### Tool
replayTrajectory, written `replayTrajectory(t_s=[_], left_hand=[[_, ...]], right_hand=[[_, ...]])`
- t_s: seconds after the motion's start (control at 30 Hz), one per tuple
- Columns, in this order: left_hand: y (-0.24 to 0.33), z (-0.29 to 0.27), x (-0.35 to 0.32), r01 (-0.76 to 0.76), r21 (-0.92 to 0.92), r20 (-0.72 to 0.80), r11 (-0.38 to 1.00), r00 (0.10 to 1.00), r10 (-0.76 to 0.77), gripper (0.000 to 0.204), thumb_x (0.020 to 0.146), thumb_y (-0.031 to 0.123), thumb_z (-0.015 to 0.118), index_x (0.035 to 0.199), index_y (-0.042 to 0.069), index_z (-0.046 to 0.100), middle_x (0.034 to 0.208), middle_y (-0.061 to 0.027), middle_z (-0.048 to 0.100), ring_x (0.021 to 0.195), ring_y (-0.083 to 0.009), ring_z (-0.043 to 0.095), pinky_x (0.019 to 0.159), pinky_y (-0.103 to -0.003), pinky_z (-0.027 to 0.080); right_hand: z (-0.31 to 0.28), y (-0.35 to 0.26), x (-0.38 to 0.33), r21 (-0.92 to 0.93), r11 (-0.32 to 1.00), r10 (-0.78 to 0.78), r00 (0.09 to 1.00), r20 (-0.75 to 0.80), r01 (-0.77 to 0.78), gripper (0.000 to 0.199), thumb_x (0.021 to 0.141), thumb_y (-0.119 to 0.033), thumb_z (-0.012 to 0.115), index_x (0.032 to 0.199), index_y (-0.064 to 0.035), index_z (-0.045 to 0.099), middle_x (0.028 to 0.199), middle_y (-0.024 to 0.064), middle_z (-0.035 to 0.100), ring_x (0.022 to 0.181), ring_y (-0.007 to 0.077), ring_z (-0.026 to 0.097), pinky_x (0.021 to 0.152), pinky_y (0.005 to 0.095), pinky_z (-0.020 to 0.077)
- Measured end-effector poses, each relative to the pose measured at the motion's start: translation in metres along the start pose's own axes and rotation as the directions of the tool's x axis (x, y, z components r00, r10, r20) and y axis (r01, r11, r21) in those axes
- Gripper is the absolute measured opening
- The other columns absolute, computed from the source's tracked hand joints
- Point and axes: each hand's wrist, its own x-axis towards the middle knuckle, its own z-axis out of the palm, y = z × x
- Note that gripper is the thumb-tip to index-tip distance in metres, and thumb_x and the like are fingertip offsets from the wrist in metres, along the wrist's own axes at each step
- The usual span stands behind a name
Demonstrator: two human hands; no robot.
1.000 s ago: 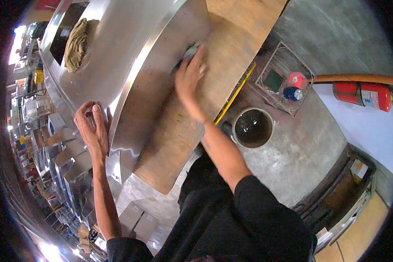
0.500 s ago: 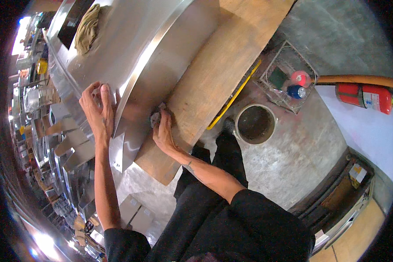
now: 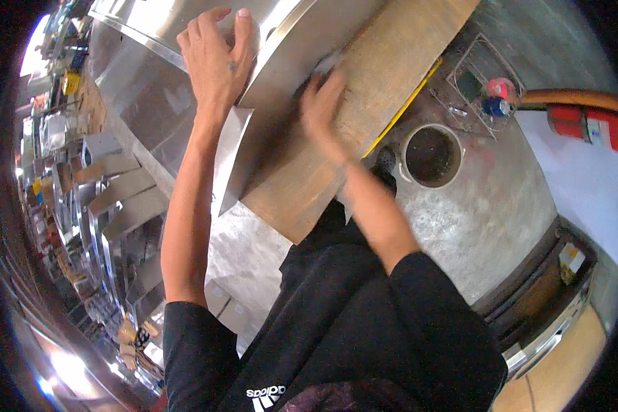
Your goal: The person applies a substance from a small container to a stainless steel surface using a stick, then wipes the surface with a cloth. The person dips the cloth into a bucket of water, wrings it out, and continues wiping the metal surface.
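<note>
A large shiny sheet-metal piece [image 3: 275, 103] with a raised, bent side wall lies across a wooden board [image 3: 378, 86]. At its top edge rests my left hand [image 3: 216, 62], thumb and fingers apart, holding nothing. My right hand [image 3: 324, 106], smeared by motion, is against the lower part of the metal wall where it meets the board. A dark grey wad [image 3: 321, 67], like a scrubbing pad or bunched cloth, shows at its fingertips, pressed to the metal. The wad's exact kind is too blurred to make out.
To the right of the board, a bucket [image 3: 432, 156] with dark contents stands on the concrete floor. Behind it is a wire basket [image 3: 484, 86] with a red and a blue item. A red fire extinguisher [image 3: 587, 127] lies farther right. Stacked metal parts [image 3: 117, 220] crowd the left.
Both hands have moved farther away, the right one sliding up along the metal wall with the grey wad. The whole view has shifted, and the brown cloth on the metal is out of sight.
</note>
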Motion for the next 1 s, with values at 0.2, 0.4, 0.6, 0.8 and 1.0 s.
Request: replayTrajectory(t_s=[0.2,0.4,0.6,0.8,1.0], left_hand=[[-0.006,0.013,0.009,-0.089,-0.056,-0.016,0.994,0.996,0.088,0.049,0.107,0.044,0.057,0.122,-0.001,0.067,0.123,-0.0233,0.068,0.121,-0.0450,0.055,0.109,-0.053,0.039],[-0.003,0.012,0.005,-0.100,-0.054,0.000,0.994,0.995,0.100,0.052,0.107,0.047,0.054,0.124,-0.001,0.067,0.126,-0.0241,0.067,0.121,-0.0473,0.054,0.106,-0.058,0.041],[-0.011,0.016,0.003,-0.049,-0.071,-0.016,0.996,0.999,0.048,0.047,0.107,0.041,0.052,0.123,-0.001,0.065,0.123,-0.0256,0.067,0.118,-0.0468,0.054,0.103,-0.057,0.042],[0.006,0.014,0.004,-0.018,-0.108,-0.029,0.994,0.999,0.015,0.043,0.110,0.036,0.046,0.121,-0.002,0.064,0.120,-0.0255,0.068,0.114,-0.0483,0.056,0.102,-0.057,0.042],[-0.011,0.013,0.000,0.053,-0.173,-0.004,0.983,0.998,-0.055,0.036,0.111,0.028,0.043,0.118,-0.001,0.064,0.118,-0.0234,0.066,0.115,-0.0446,0.053,0.101,-0.053,0.042]], right_hand=[[0.077,-0.015,-0.230,0.068,0.991,0.113,0.993,0.044,-0.115,0.068,0.094,-0.003,0.064,0.153,0.0093,0.032,0.153,0.0361,0.038,0.143,0.0529,0.036,0.121,0.0598,0.0289],[0.002,-0.098,0.024,0.183,0.978,-0.008,0.896,-0.444,0.099,0.051,0.107,-0.015,0.049,0.150,0.0115,0.042,0.134,0.0348,0.059,0.134,0.0484,0.049,0.114,0.0542,0.0352],[0.034,-0.159,-0.056,0.068,0.956,-0.212,0.834,-0.509,0.285,0.052,0.107,-0.015,0.046,0.152,0.0096,0.038,0.144,0.0338,0.048,0.131,0.0487,0.047,0.114,0.0586,0.0312],[0.002,-0.113,0.009,0.191,0.977,-0.003,0.904,-0.427,0.093,0.050,0.108,-0.018,0.047,0.152,0.0043,0.042,0.142,0.0349,0.047,0.129,0.0471,0.044,0.111,0.0566,0.0337],[0.021,-0.187,-0.040,-0.146,0.938,-0.346,0.817,-0.462,0.315,0.047,0.109,-0.020,0.048,0.149,0.0039,0.043,0.136,0.0313,0.046,0.124,0.0424,0.042,0.108,0.0521,0.0372]])
